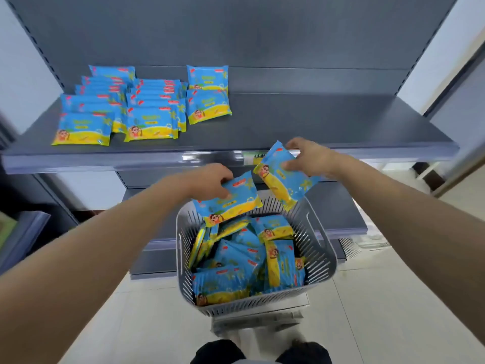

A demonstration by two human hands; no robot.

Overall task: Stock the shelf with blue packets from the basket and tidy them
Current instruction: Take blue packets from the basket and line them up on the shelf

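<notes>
Pinching blue packet [231,199] in left hand [212,179], second packet [284,177] tilted in right hand [307,156]; both held above basket [325,248], short of shelf [315,127]. Judged mid-transfer to shelf. Next: laying both flat beside third row [208,107], squaring edges. Many more heaped in basket. Only front lip [105,161] to clear; nothing blocking bare shelf right of rows.

Our forearms [118,227] are bare as far as we see them, as are the left hand [212,179] and right hand [307,156]. Below the basket [319,248], two black-clad shapes [217,352] show: knees or shoes, we cannot tell.
</notes>
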